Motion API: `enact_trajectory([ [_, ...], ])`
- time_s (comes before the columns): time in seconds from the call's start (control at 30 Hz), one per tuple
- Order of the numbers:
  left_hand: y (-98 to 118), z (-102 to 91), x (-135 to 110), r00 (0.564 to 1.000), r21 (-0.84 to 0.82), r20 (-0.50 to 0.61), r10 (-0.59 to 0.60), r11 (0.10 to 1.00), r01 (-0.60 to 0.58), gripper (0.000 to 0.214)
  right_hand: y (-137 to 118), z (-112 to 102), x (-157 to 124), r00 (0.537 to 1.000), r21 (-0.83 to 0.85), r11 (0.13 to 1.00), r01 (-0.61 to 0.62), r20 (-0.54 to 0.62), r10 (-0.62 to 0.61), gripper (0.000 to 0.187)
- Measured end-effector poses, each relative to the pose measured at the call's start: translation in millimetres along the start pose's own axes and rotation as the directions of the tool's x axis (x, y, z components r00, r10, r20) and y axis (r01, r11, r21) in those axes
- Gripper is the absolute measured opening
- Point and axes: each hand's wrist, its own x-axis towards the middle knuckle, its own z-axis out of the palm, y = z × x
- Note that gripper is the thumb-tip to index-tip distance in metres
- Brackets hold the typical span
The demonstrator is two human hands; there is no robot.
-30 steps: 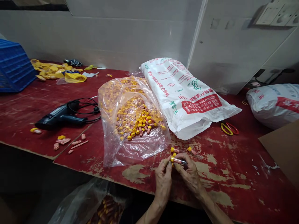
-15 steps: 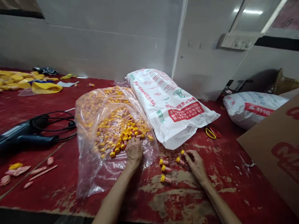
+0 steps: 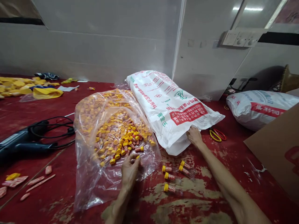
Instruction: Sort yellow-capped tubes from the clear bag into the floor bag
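On my feed, a clear plastic bag [image 3: 91, 193] lies on the red table [image 3: 63, 186], crowded with small yellow-capped tubes [image 3: 119, 141] filled with something pink. Its mouth faces the table's near side, with the nearest tubes loose on the film there. My left hand [image 3: 130, 169] is over that front edge, thumb and fingers pinched narrow on one tube [image 3: 137, 157] (I only catch its yellow cap; the fingers hide the rest).

My right hand [image 3: 194, 136] is at the open mouth of a white sack [image 3: 149, 93], the fingertips hidden by its edge, so I can't tell whether they grip anything. The sack leans back toward the table's wall edge, and I can't see its contents.

Between the two arms, five capped tubes [image 3: 170, 176] lie on the table, pink by the caps and clear beyond. Scissors [image 3: 216, 135] poke out beside the sack's front right corner. Farther right, a second sack [image 3: 246, 107] rests behind a cardboard box [image 3: 273, 143].
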Motion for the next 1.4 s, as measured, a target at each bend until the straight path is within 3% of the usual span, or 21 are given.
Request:
enact_trajectory([
  [0.07,-4,-3.1,-20,0.984,-0.243,0.112,-0.141,0.956,0.164,0.034,-4,6,17,0.996,-0.034,0.995,-0.093,0.016,0.093,0.032],
  [0.13,-8,-4.8,-39,0.964,-0.370,0.166,-0.207,0.893,0.256,0.039,-8,12,30,0.987,-0.049,0.986,-0.158,0.027,0.160,0.034],
  [0.27,-15,-6.5,-60,0.951,-0.456,0.079,-0.300,0.837,0.302,0.047,-8,17,40,0.976,-0.026,0.977,-0.213,0.043,0.214,0.034],
  [0.4,-15,-7.8,-69,0.920,-0.499,0.111,-0.375,0.780,0.378,0.052,1,6,37,0.959,0.056,0.959,-0.278,0.064,0.274,0.033],
  [0.53,-9,-9.5,-72,0.910,-0.596,0.124,-0.395,0.704,0.387,0.050,7,-12,24,0.939,0.218,0.914,-0.342,0.096,0.329,0.049],
  [0.63,-4,-7.7,-75,0.899,-0.653,0.166,-0.406,0.637,0.409,0.047,4,-23,-12,0.941,0.372,0.865,-0.338,0.159,0.299,0.048],
  [0.73,2,0.6,-81,0.874,-0.663,0.220,-0.434,0.590,0.460,0.047,-6,-34,-73,0.947,0.530,0.789,-0.311,0.240,0.212,0.043],
  [0.83,11,14.1,-91,0.855,-0.663,0.280,-0.436,0.557,0.501,0.046,-24,-49,-136,0.945,0.766,0.586,-0.264,0.328,-0.003,0.038],
  [0.9,18,23.3,-98,0.859,-0.671,0.309,-0.409,0.546,0.501,0.043,-38,-60,-164,0.941,0.832,0.525,-0.180,0.302,-0.156,0.032],
  [1.0,25,33.8,-108,0.875,-0.662,0.352,-0.333,0.572,0.485,0.037,-57,-70,-183,0.924,0.821,0.572,-0.008,0.226,-0.310,0.027],
  [1.13,22,36.8,-117,0.898,-0.591,0.353,-0.263,0.682,0.432,0.035,-72,-70,-187,0.879,0.819,0.566,0.100,0.194,-0.435,0.026],
  [1.27,14,30.2,-122,0.946,-0.470,0.256,-0.199,0.829,0.302,0.035,-81,-67,-192,0.854,0.820,0.553,0.150,0.175,-0.491,0.028],
  [1.4,15,25.5,-131,0.965,-0.295,0.254,-0.066,0.945,0.142,0.032,-90,-66,-202,0.864,0.803,0.556,0.213,0.111,-0.490,0.029],
])
